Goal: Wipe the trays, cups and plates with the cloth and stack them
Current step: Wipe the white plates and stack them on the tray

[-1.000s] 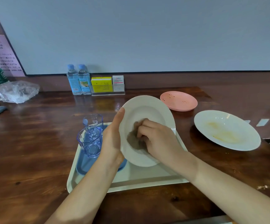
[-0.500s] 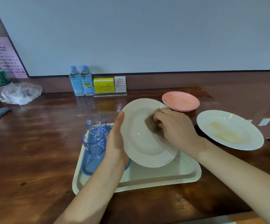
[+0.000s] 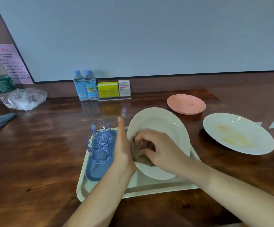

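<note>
As the left hand (image 3: 123, 153) grips a tilted white ceramic plate (image 3: 162, 126), right hand (image 3: 160, 149) clutching a brown cloth (image 3: 142, 159), clear blue plastic cups (image 3: 98, 148) stand just left.

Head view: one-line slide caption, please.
Left hand holds a white plate tilted over the tray while the right hand wipes it with a brown cloth.
</note>
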Available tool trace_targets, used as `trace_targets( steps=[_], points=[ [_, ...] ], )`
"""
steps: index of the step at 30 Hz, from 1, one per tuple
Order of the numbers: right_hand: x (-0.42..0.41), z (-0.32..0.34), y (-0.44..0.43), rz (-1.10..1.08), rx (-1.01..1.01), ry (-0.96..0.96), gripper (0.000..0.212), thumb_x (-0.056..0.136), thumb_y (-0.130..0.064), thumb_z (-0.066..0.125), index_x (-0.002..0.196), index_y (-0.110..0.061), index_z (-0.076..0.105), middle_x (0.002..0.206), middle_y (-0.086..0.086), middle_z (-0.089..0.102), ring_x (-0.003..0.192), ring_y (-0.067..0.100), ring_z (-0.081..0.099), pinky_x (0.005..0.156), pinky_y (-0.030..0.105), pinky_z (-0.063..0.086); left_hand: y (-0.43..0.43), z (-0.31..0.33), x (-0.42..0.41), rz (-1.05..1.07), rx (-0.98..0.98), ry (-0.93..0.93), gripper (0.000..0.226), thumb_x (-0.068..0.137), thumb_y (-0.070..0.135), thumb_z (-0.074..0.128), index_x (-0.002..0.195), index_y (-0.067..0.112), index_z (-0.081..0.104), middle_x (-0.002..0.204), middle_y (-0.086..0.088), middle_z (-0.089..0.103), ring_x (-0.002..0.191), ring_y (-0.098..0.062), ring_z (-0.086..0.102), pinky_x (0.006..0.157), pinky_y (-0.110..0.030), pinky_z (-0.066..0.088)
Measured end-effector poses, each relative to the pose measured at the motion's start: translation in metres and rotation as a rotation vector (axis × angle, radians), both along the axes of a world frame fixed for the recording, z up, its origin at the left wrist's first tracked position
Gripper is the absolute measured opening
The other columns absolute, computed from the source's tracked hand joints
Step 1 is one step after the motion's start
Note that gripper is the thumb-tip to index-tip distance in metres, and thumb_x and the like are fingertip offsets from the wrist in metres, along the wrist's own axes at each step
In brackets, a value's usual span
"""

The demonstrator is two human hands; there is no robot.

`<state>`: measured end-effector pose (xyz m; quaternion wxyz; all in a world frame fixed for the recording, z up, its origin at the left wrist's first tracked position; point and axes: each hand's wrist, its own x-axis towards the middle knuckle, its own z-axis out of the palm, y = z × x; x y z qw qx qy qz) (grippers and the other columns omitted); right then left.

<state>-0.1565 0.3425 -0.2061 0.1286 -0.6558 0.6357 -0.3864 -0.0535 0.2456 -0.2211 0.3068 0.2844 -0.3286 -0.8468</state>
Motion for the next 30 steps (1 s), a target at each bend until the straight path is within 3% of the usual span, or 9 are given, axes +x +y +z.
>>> trace_targets(
  steps=[3, 6, 10, 12, 15, 19, 22, 25, 30],
  points=[
    [-0.007, 0.011, -0.028, -0.061, -0.181, 0.07, 0.032, 0.082, 0.004, 0.067, 0.101, -0.021, 0.067, 0.106, -0.01, 0.063, 0.094, 0.012, 0.064, 0.084, 0.037, 0.056, -0.003, -0.003, -0.001, 0.076, 0.058, 0.049, 0.085, 0.092, 0.088, 0.039, 0.08, 0.017, 0.083, 0.09, -0.013, 0.078, 0.08, -0.027, 0.078, 0.079, -0.038, 0.059],
    [-0.025, 0.018, -0.044, -0.214, -0.269, 0.084, 0.029, 0.086, 0.002, 0.069, 0.105, -0.021, 0.068, 0.113, -0.009, 0.062, 0.102, 0.015, 0.065, 0.088, 0.042, 0.056, 0.002, 0.001, -0.003, 0.059, 0.015, 0.048, 0.088, 0.094, 0.086, 0.038, 0.117, 0.012, 0.081, 0.118, -0.017, 0.079, 0.105, -0.03, 0.077, 0.102, -0.044, 0.056],
    [-0.01, 0.007, -0.035, -0.126, -0.257, 0.118, 0.022, 0.089, -0.006, 0.067, 0.106, -0.019, 0.069, 0.11, -0.008, 0.064, 0.102, 0.016, 0.065, 0.086, 0.045, 0.056, 0.005, 0.005, -0.002, 0.098, -0.121, 0.074, 0.072, 0.107, 0.067, 0.032, 0.133, 0.014, 0.073, 0.133, -0.01, 0.075, 0.123, -0.021, 0.072, 0.11, -0.034, 0.052],
    [0.002, 0.001, -0.028, -0.072, -0.262, 0.133, 0.023, 0.089, -0.01, 0.062, 0.107, -0.021, 0.069, 0.111, -0.009, 0.064, 0.104, 0.017, 0.066, 0.082, 0.045, 0.057, 0.004, 0.005, -0.002, 0.121, -0.138, 0.104, 0.068, 0.107, 0.066, 0.038, 0.13, 0.014, 0.075, 0.133, -0.009, 0.074, 0.127, -0.021, 0.069, 0.115, -0.035, 0.048],
    [-0.002, 0.008, -0.031, -0.1, -0.331, 0.135, 0.026, 0.089, -0.005, 0.061, 0.109, -0.02, 0.07, 0.116, -0.01, 0.064, 0.113, 0.016, 0.065, 0.085, 0.045, 0.056, 0.008, 0.006, -0.002, 0.119, -0.182, 0.127, 0.059, 0.101, 0.069, 0.049, 0.118, 0.022, 0.081, 0.125, -0.008, 0.076, 0.123, -0.019, 0.07, 0.111, -0.036, 0.051],
    [-0.027, 0.025, -0.043, -0.253, -0.415, 0.137, 0.02, 0.094, -0.005, 0.066, 0.107, -0.016, 0.077, 0.111, -0.005, 0.065, 0.107, 0.012, 0.066, 0.087, 0.04, 0.055, 0.017, 0.009, -0.003, 0.105, -0.276, -0.058, 0.049, 0.095, 0.063, 0.063, 0.113, 0.021, 0.081, 0.121, -0.011, 0.08, 0.111, -0.019, 0.077, 0.086, -0.033, 0.061],
    [-0.057, 0.031, -0.046, -0.426, -0.376, 0.172, 0.014, 0.097, -0.013, 0.069, 0.104, -0.02, 0.079, 0.103, -0.007, 0.062, 0.09, 0.008, 0.061, 0.081, 0.038, 0.054, 0.014, 0.01, -0.003, 0.135, -0.202, -0.049, 0.059, 0.08, 0.057, 0.074, 0.121, 0.015, 0.079, 0.118, -0.015, 0.08, 0.113, -0.033, 0.077, 0.098, -0.047, 0.06],
    [-0.076, 0.031, -0.039, -0.551, -0.355, 0.161, 0.012, 0.098, -0.015, 0.07, 0.103, -0.02, 0.08, 0.1, -0.01, 0.062, 0.088, 0.006, 0.059, 0.081, 0.034, 0.054, 0.014, 0.013, -0.002, 0.165, -0.183, -0.041, 0.067, 0.075, 0.065, 0.073, 0.123, 0.018, 0.078, 0.119, -0.012, 0.08, 0.113, -0.034, 0.077, 0.107, -0.059, 0.055],
    [-0.038, 0.024, -0.039, -0.391, -0.42, 0.204, 0.011, 0.095, -0.008, 0.07, 0.1, -0.016, 0.076, 0.103, -0.007, 0.065, 0.09, 0.01, 0.062, 0.078, 0.034, 0.053, 0.012, 0.005, -0.004, 0.134, -0.174, -0.013, 0.07, 0.08, 0.065, 0.076, 0.13, 0.016, 0.076, 0.129, -0.015, 0.076, 0.123, -0.034, 0.072, 0.117, -0.059, 0.047]
  ],
)
